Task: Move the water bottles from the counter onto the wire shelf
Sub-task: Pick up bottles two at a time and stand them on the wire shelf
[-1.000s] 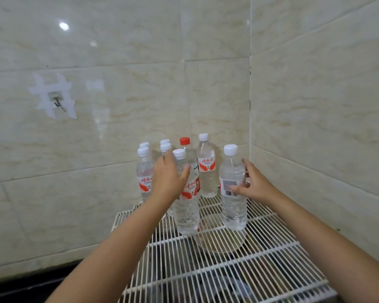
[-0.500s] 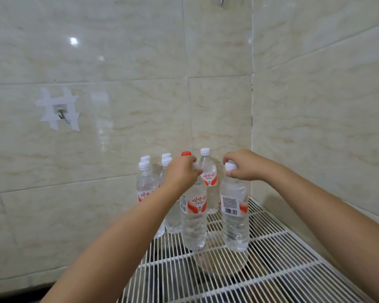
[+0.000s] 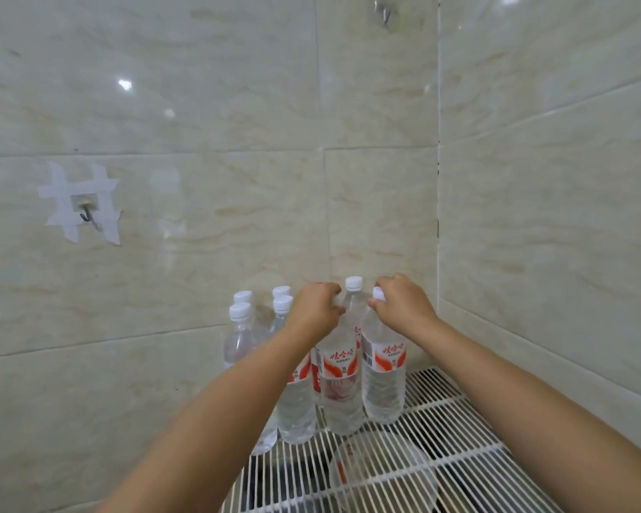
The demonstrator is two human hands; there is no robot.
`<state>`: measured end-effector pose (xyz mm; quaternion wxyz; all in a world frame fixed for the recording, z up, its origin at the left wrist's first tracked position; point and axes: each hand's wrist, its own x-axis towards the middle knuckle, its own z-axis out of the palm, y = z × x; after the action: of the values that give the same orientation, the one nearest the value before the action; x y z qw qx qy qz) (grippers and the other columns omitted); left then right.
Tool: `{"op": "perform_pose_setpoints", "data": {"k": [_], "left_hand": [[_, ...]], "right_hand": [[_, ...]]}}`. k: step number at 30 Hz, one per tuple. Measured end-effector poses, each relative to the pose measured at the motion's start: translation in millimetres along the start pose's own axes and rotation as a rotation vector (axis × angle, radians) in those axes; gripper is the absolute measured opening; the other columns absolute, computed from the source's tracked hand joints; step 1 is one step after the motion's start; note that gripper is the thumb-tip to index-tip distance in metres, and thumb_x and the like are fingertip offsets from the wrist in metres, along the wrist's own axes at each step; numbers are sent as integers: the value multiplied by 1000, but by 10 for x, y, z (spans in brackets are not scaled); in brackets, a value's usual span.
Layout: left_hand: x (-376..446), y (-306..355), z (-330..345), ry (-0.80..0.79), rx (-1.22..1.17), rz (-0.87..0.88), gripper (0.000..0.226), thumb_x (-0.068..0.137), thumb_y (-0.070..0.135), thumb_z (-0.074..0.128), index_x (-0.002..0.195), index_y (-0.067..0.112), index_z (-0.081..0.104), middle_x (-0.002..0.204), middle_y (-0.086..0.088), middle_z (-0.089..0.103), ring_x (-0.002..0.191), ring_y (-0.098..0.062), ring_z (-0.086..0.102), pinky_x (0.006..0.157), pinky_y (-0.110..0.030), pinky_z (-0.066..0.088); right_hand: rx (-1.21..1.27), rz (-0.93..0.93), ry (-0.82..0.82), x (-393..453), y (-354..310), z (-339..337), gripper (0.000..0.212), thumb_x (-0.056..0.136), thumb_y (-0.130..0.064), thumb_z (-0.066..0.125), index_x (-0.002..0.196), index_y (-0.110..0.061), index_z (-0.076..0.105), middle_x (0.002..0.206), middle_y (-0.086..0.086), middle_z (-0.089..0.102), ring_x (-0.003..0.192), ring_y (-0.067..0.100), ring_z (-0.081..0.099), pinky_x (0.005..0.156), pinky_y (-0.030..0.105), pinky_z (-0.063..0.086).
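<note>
- We see even, soft indoor light, bright enough, no harsh shadows anywhere.
- Small specular hotspots on the glossy wall tiles [image 3: 200, 87], brightest up and left of centre, so we read the source as overhead.
- Faint pale reflection patch on the tiles right of the taped wall hook [image 3: 87, 212].
- Wide-angle distortion: grout lines bow and tilt toward the edges, and the corner seam leans.
- Slight softness overall; label print on the water bottles [image 3: 343, 364] smears, and the forearms at the bottom edge go soft.
- Wire shelf [image 3: 441, 420] bars stay crisp, with dark gaps below them.
- Weak shadow under the hook only.
</note>
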<state>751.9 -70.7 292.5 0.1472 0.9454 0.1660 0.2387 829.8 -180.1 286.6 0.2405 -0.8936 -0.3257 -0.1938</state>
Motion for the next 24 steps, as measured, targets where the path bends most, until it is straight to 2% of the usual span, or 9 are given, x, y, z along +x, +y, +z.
{"op": "perform_pose_setpoints", "data": {"k": [5,10,13,16,19,24], "left_hand": [[76,-72,7,-16,34,60,38,93,16,54,131,10,49,128,-15,58,119,-29,52,96,-33,42],[105,-170,1,1,67,45,40,93,17,55,132,10,48,130,-14,57,120,-28,52,95,-33,43],[76,-176,38,7,79,52,40,93,17,54,132,10,48,131,-13,56,121,-27,51,97,-33,42],[18,-186,96,-4,87,87,42,95,18,51,135,10,44,138,-11,49,125,-26,48,102,-33,39],[-26,-197,123,-42,135,123,42,98,18,42,139,8,36,147,-10,37,129,-27,43,105,-34,36],[-124,-257,49,-30,247,139,42,96,2,38,138,5,35,147,-11,35,132,-26,39,103,-33,39]], "right_hand": [[59,1,35,155,-65,141,30,89,-24,53,111,-3,57,113,20,57,101,33,55,76,31,39],[107,-20,65,136,-177,284,37,90,-22,53,122,-4,53,119,21,53,107,35,54,87,35,44],[128,-19,78,113,-157,315,39,90,-23,53,124,-4,51,120,21,53,108,34,53,88,35,43],[98,-32,83,72,-101,353,41,91,-27,51,126,-5,49,117,18,54,105,31,54,84,34,44],[73,-33,73,47,-94,370,43,93,-28,48,130,-7,44,121,16,53,108,29,53,87,33,44],[59,-13,0,41,-137,352,47,96,-26,42,136,-3,31,131,18,46,114,30,50,92,35,42]]}}
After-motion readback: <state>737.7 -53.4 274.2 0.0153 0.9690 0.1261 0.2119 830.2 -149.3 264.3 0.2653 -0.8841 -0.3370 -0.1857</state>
